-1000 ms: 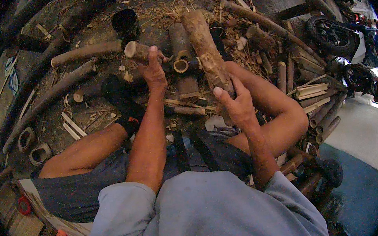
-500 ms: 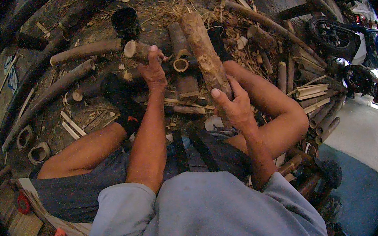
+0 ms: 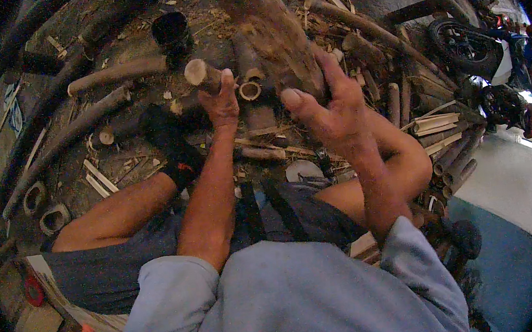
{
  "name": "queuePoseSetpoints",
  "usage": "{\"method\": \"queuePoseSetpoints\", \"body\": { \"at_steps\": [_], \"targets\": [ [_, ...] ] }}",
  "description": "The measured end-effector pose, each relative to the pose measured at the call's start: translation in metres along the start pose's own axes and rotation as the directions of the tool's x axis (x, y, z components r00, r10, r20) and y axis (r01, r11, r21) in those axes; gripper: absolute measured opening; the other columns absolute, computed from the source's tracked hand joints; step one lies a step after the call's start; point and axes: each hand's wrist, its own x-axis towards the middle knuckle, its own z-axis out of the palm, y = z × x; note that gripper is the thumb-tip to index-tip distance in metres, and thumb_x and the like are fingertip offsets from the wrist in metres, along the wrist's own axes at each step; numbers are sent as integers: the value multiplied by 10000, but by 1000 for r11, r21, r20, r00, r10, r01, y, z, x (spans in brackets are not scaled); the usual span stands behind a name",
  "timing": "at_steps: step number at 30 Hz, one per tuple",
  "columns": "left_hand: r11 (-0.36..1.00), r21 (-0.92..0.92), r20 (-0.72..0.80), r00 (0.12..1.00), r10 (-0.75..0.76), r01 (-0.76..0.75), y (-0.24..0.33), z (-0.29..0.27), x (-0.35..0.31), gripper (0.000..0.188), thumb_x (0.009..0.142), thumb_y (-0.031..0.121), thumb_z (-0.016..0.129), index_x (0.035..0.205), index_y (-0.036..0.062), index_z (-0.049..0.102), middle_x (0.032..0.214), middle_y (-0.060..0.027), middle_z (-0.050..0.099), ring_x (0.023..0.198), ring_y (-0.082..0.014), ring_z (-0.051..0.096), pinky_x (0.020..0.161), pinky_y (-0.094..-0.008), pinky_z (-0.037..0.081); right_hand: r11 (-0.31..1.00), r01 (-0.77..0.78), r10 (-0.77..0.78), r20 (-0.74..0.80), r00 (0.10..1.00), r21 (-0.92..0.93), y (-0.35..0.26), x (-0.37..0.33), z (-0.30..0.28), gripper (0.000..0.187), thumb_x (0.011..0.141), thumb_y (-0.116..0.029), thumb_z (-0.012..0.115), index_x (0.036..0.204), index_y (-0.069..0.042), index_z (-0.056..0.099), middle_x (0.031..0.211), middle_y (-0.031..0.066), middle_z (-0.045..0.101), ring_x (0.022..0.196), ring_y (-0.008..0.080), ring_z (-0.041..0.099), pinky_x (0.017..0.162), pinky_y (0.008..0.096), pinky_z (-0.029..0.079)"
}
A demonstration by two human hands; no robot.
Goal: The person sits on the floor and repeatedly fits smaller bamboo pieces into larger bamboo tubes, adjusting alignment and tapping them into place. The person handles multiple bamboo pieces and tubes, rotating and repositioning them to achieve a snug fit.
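My left hand [image 3: 221, 106] is closed around a short round wooden piece [image 3: 201, 74], its pale cut end tilted up and toward the left. In my right hand [image 3: 341, 109] is the lower end of a thick, rough wooden log [image 3: 271, 26], raised and leaning to the upper left, its far end cut off by the top of the view. Between the hands lies a hollow bamboo piece [image 3: 249, 90] with its round open end showing. More pieces beneath the log are partly hidden by it.
A dark bucket [image 3: 171, 30] stands beyond my left hand. Curved poles [image 3: 117, 74] lie at the left, split strips [image 3: 437, 124] and bamboo lengths [image 3: 460, 162] at the right. Chips and shavings cover the floor. A motorbike wheel [image 3: 458, 48] is at the far right.
My right hand has lifted the log up and closer to the camera, tilting its top leftward. My left hand has stayed nearly in place, still gripping the short wooden piece.
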Motion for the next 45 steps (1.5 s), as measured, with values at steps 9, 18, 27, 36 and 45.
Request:
{"method": "queuePoseSetpoints", "body": {
  "at_steps": [9,18,27,36,45],
  "targets": [
    [439,-809,374,919,-126,390,-115,-71,31,576,1017,551,384,1348,96,504,1266,-89,603,829,-239,623,709,-380,542,898,340,-195,442,875,-279,-22,85,28,699,862,-624,648,1329,-117,531,931,265,702,878,469,681,756,537,560],
    [912,-402,-50,993,-106,77,-49,-35,4,425,1050,315,436,1412,92,434,1328,-71,540,1174,-212,526,1020,-379,441,818,373,-56,586,808,-438,-27,105,37,704,845,-583,684,1300,-64,550,868,242,704,838,470,686,738,530,560],
    [970,-209,-30,991,-132,123,-75,-41,16,549,1014,196,579,1500,96,345,1466,-82,451,1329,-240,454,1139,-396,383,822,445,-144,627,766,-355,-20,115,41,677,863,-571,673,1273,-43,569,796,261,680,789,474,677,697,539,540],
    [980,-148,-45,989,-142,134,-45,-41,0,405,1004,297,571,1317,50,500,1294,-86,551,1172,-277,527,1022,-404,443,825,409,-66,652,755,-391,-13,117,43,688,863,-628,635,1279,-85,560,820,256,685,820,471,679,723,553,545],
    [976,14,-251,945,-207,218,-5,-19,10,261,934,216,652,1056,-9,600,991,-86,635,879,-235,608,795,-408,533,851,265,30,545,838,-454,-10,93,32,742,868,-658,614,1326,-78,545,842,254,702,817,461,691,724,539,552]
  ]
}}
